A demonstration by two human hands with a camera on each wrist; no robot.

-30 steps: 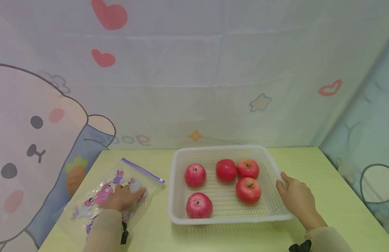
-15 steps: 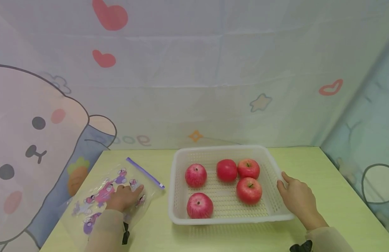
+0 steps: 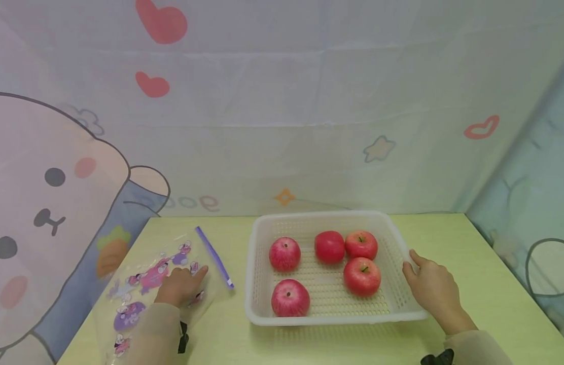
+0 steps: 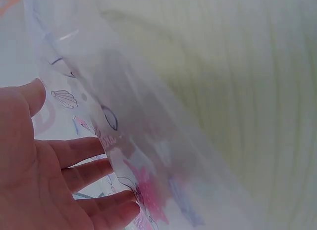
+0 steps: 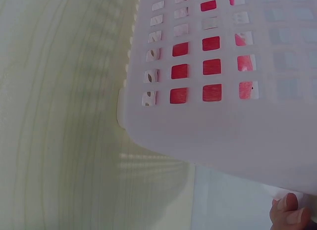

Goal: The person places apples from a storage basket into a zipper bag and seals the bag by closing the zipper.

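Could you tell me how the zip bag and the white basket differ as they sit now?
The zip bag is flat, clear film printed with cartoons; the white basket is rigid, walled and perforated. The bag looks empty under the left hand; the basket holds five red apples, with the right hand at its side. Both rest on the green table.
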